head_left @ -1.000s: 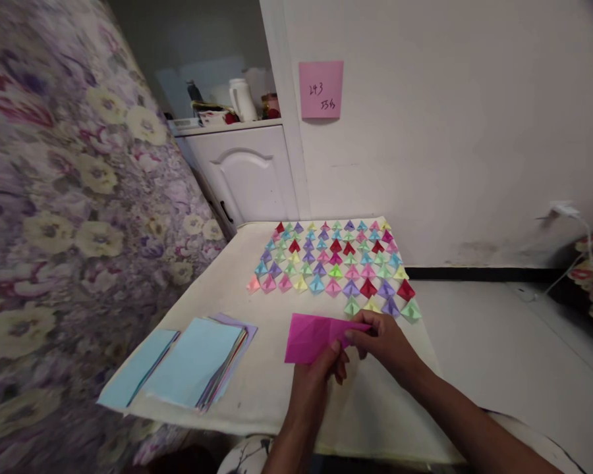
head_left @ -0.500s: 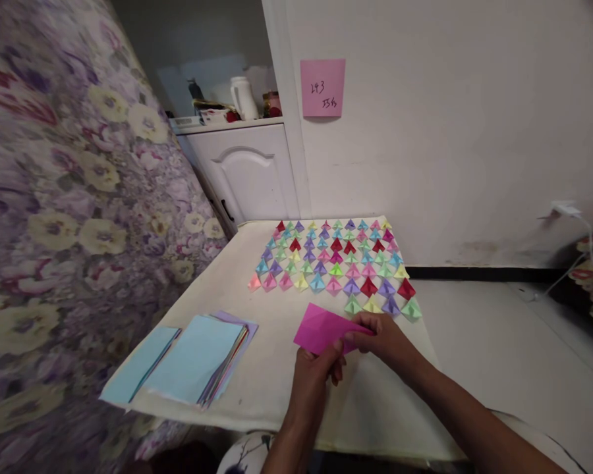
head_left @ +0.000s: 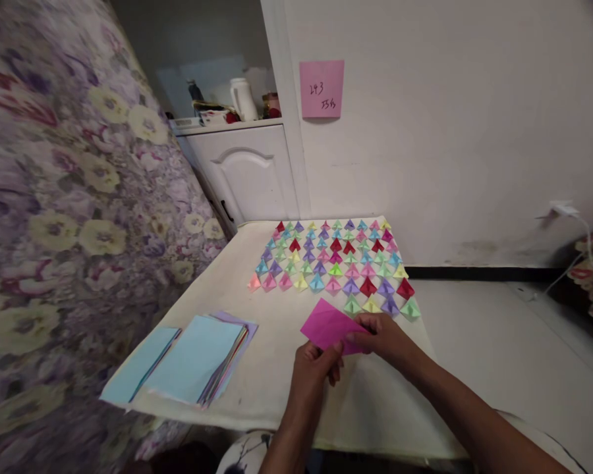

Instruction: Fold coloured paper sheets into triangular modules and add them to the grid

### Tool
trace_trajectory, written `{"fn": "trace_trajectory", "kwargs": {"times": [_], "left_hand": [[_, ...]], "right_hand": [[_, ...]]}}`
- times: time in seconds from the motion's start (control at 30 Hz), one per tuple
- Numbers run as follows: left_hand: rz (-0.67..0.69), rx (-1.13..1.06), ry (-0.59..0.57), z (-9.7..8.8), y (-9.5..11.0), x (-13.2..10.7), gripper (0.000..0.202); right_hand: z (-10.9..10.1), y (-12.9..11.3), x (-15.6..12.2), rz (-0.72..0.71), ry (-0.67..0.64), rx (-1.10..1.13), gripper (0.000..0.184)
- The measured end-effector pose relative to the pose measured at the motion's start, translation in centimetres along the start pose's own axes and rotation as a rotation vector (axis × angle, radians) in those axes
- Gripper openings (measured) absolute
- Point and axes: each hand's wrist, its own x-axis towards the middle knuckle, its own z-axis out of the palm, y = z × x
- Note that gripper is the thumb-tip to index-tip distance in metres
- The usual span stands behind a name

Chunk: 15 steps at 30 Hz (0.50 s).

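Note:
A magenta sheet of paper (head_left: 330,325) is held up over the near part of the table, between both hands. My left hand (head_left: 319,362) pinches its lower edge, thumb on top and fingers curled beneath. At the right corner, my right hand (head_left: 375,332) grips the sheet between thumb and fingers. Just beyond the paper, rows of small folded paper pieces (head_left: 336,270) in many colours lie across the far half of the table. A thick stack of coloured paper (head_left: 197,355), light blue on top, lies to the left.
A thinner blue paper stack (head_left: 141,362) lies near the left edge of the cream-covered table (head_left: 271,375). A floral curtain (head_left: 93,230) hangs at left. A white cabinet (head_left: 250,171) and a wall with a pink note (head_left: 321,89) stand behind.
The magenta sheet has turned in my hands, its far corner shifting right and away from me. Both hands keep their grip on it.

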Motion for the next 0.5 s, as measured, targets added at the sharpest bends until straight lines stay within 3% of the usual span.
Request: {"fn": "trace_trajectory", "kwargs": {"times": [0.2, 0.37, 0.5], "left_hand": [[0.016, -0.012, -0.039, 0.06, -0.2, 0.02, 0.029], [0.054, -0.249, 0.065, -0.29, 0.31, 0.03, 0.02], [0.024, -0.403, 0.014, -0.31, 0.71, 0.02, 0.019]], "right_hand": [[-0.28, -0.23, -0.1, -0.009, -0.035, -0.025, 0.02], [-0.23, -0.11, -0.22, 0.048, -0.058, 0.007, 0.023], [-0.01, 0.01, -0.32, 0.054, -0.108, 0.042, 0.023]]}}
